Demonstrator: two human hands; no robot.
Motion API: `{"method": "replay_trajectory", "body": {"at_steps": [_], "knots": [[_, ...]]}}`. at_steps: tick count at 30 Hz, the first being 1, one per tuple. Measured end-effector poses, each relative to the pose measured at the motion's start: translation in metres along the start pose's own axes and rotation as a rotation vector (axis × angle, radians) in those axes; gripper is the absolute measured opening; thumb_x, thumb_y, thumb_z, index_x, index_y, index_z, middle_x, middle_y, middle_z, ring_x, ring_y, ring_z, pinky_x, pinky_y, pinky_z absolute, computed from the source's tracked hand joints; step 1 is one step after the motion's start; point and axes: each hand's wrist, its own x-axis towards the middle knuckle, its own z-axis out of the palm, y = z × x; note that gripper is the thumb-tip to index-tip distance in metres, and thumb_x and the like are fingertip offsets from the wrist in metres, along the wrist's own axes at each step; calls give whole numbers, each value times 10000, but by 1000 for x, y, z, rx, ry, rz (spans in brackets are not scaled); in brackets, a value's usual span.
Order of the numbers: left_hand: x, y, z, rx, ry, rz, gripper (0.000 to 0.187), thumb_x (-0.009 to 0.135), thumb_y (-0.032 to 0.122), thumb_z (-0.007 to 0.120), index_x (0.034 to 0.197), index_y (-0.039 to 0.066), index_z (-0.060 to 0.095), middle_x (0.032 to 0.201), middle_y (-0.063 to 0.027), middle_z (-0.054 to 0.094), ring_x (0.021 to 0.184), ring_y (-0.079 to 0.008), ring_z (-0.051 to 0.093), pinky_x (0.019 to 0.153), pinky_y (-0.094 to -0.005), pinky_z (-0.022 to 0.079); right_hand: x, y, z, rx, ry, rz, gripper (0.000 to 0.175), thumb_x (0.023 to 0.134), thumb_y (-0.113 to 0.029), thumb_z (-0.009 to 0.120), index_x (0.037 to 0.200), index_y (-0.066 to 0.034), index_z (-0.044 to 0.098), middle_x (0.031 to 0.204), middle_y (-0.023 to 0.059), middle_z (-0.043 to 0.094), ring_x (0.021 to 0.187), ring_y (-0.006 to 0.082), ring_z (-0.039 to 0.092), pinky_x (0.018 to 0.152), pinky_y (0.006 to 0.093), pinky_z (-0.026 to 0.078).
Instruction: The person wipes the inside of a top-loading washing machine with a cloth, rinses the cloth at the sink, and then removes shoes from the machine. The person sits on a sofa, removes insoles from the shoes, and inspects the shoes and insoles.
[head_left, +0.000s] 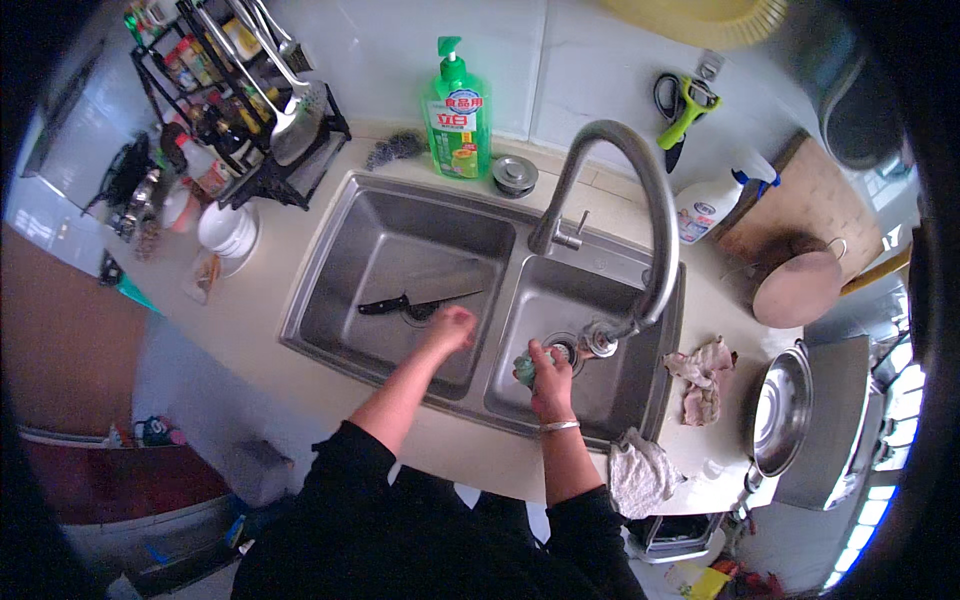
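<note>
My right hand (553, 382), with a bracelet at its wrist, grips a crumpled pale green cloth or scrubbing pad (527, 369) over the right basin (600, 394) of a steel double sink. Just beside it is the head of the gooseneck faucet (600, 339), above the drain strainer. My left hand (452, 330) hovers over the left basin (390, 259), fingers curled and blurred; nothing shows in it, though its palm side is hidden. Near those fingers a black-handled kitchen knife (384, 305) lies across the left basin's drain, its blade pointing right.
Behind the sink stand a green dish-soap pump bottle (459, 124) and a metal drain stopper (515, 175). A black spice rack (225, 112) and white bowls (225, 227) stand left. To the right are rags (705, 379), a spray bottle (709, 202) and a steel pan (781, 412).
</note>
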Motion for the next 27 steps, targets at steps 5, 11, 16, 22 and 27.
{"method": "replay_trajectory", "body": {"at_steps": [5,11,16,22,27], "knots": [[70,-47,-72,753,329,140,407,794,307,637,1050,-7,608,1048,-231,634,1006,-379,609,873,-468,493,13,8,9,71,142,-58,113,857,-165,695,903,-123,600,707,8,580,511,127,548,411,256,426],[116,-102,-114,1251,275,67,252,886,135,496,1080,88,651,1096,-113,631,1063,-298,580,882,-461,468,18,8,-1,45,438,17,147,862,-215,663,930,-90,627,634,-14,523,432,118,477,346,262,347],[123,-102,-132,1346,100,231,306,804,199,627,1092,98,649,1107,-108,634,1037,-296,595,871,-448,479,27,-41,-22,-87,287,-262,267,874,-326,657,968,-78,636,692,-12,535,567,99,522,463,228,386],[61,-36,-171,1064,-83,415,428,687,225,735,1064,60,617,1049,-135,620,998,-337,604,818,-459,498,68,-145,7,-859,159,-780,240,897,-172,622,1115,-78,655,1012,60,636,957,198,598,870,285,455],[-24,29,-188,1040,32,635,368,694,211,707,1022,77,609,995,-123,589,902,-330,618,770,-434,515,96,-192,54,-1333,-12,-1130,268,864,-155,606,1127,-120,647,1171,89,606,1066,271,580,867,362,495]]}}
